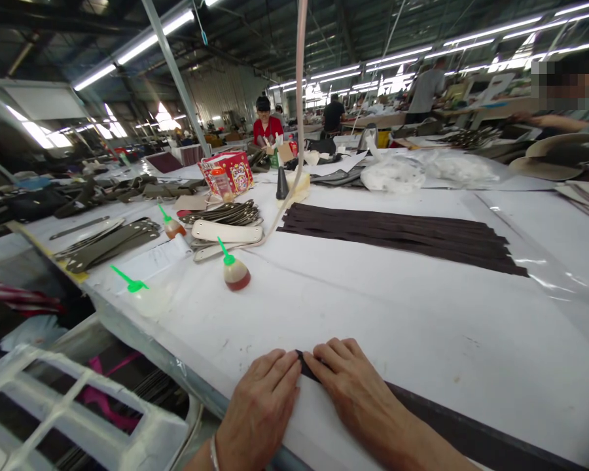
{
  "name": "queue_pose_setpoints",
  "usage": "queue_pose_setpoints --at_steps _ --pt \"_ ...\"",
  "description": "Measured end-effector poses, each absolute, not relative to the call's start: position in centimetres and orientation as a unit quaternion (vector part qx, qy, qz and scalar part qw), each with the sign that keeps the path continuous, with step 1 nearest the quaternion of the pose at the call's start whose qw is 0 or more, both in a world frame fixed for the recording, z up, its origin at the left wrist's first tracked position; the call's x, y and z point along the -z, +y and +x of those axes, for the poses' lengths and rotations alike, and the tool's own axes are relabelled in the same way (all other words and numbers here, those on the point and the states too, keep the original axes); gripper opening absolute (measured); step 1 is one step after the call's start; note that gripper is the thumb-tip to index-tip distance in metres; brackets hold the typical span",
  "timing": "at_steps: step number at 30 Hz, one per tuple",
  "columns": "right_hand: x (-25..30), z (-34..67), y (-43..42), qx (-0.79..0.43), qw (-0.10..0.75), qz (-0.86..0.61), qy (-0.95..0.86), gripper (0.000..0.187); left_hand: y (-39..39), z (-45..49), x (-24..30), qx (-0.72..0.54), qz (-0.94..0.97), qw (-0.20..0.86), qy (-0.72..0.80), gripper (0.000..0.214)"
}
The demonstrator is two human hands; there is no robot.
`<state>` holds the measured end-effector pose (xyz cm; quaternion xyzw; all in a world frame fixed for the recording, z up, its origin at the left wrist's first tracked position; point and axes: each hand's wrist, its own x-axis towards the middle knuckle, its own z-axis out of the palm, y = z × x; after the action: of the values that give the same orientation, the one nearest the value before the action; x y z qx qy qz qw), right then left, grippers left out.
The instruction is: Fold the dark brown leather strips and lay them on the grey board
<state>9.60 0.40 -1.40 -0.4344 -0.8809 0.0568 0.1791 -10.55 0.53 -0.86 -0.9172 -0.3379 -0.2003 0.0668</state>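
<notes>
My left hand (262, 407), fingers together, touches the end of a dark strip (454, 425); my right hand (356, 387), fingers slightly spread, lies over it. It runs to the near right (more strips (397, 237) lie beyond).

On my feed, rows of ceiling tubes (156, 40) and blown-out windows (34, 129) glare white against a dim roof (255, 29), while the pale tabletop (397, 314) comes through bright and fairly even, with white streaks of glare toward its right side. I get wide-angle stretching and smearing near both edges, soft background detail, and a pixelated block at upper right.
</notes>
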Motion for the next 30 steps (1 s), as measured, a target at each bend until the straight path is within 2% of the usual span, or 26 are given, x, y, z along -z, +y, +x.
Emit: queue_pose_setpoints --at_steps 10,19,30 --pt "0.7 9.7 0.3 -0.05 0.16 -0.43 -0.887 0.033 0.4 -11.3 0.9 0.187 -0.898 0.052 -0.394 0.035" --pt "0.2 9.7 0.7 -0.059 0.13 -0.433 -0.89 0.048 0.6 -11.7 0.2 0.189 -0.899 0.034 -0.393 0.032" --pt "0.2 9.8 0.9 -0.049 0.116 -0.423 -0.897 0.052 0.6 -11.8 0.4 0.191 -0.898 0.032 -0.396 0.031"
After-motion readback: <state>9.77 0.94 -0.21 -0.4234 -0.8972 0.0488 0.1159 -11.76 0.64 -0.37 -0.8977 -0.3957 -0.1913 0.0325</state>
